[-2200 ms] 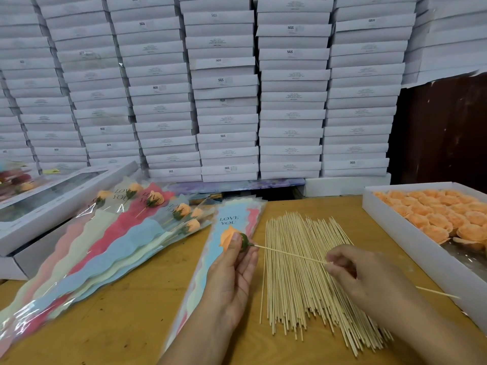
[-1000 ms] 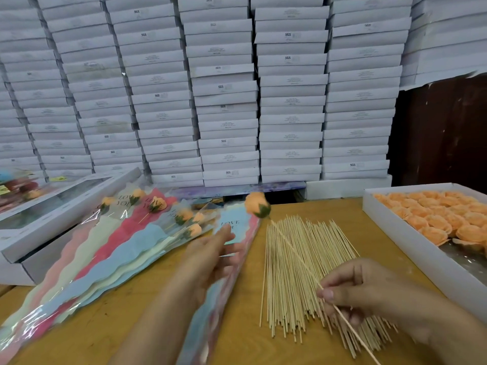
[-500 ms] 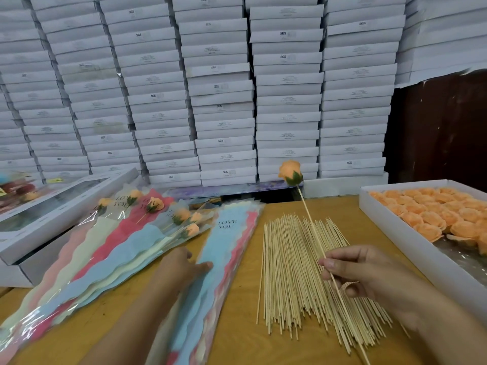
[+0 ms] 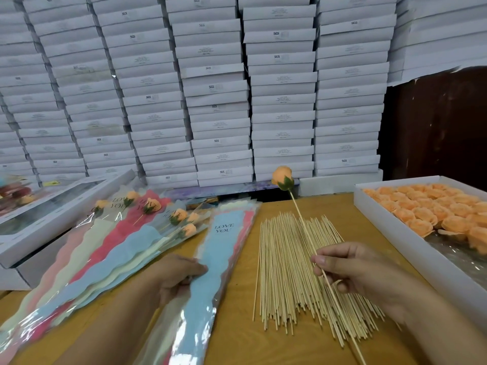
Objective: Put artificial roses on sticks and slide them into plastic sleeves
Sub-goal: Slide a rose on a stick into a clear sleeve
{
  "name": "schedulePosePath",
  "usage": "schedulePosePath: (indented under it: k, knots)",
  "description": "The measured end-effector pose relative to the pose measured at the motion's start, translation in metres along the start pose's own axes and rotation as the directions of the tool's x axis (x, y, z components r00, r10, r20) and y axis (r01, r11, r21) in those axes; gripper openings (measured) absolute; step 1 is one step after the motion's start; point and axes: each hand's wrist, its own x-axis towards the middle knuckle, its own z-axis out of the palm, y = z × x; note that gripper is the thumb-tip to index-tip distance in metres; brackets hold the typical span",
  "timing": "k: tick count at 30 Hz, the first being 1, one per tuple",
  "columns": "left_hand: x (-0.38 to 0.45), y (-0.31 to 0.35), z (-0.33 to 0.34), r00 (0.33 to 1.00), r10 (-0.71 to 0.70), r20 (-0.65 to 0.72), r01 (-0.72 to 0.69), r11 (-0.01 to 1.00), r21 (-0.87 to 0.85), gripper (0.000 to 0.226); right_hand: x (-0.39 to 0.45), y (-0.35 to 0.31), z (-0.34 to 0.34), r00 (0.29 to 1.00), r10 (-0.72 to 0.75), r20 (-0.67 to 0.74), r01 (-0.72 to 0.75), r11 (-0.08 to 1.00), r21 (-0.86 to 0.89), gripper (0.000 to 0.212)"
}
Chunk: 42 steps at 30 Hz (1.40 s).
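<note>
Right hand at 4 o'clock: fingers curled, thumb and fingertips pinching a stick about mid-length, stick tilted up toward 12 with an orange rose seated on its top end, its lower end running off the bottom edge. Left hand at 7 o'clock: fingers nearly straight, lying flat on the left edge of the top plastic sleeve, a blue one printed "LOVE YOU"; whether the thumb hooks under the sleeve edge, cannot tell. That sleeve tops a stack of empty sleeves lying on the wooden surface at 6 to 7 o'clock. Loose stick pile just right of the stack, under the right hand. Filled sleeves, each with a rose on a stick, fanned out at 9 o'clock. White tray of orange rose heads at 2 to 3 o'clock, well apart from the raised rose. Windowed white boxes at 10 o'clock. Wall of stacked white boxes at 12 o'clock, far back. Versus 0.5 s ago: rose on its stick in nearly the same raised pose, right-hand pinch unchanged; left hand has slid right from the sleeve stack's left margin onto the blue top sleeve.
</note>
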Motion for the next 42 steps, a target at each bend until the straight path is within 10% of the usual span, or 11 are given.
schedulePosePath:
  k: [17,32,42]
  knots:
    - [-0.01,0.001,-0.008,0.944,0.288,-0.163,-0.179,0.858,0.481,0.03,0.001,0.002,-0.002,0.999,-0.039,0.0,0.039,0.999,-0.016,0.038]
    - [-0.007,0.005,-0.022,0.969,0.201,-0.145,-0.124,0.9,0.418,0.027,0.002,0.002,-0.003,0.999,-0.054,-0.004,0.053,0.998,-0.021,0.037]
    - [0.0,0.005,-0.019,0.869,0.414,-0.27,-0.075,0.65,0.756,0.027,0.001,0.004,-0.003,0.998,-0.065,-0.009,0.064,0.998,-0.028,0.04]
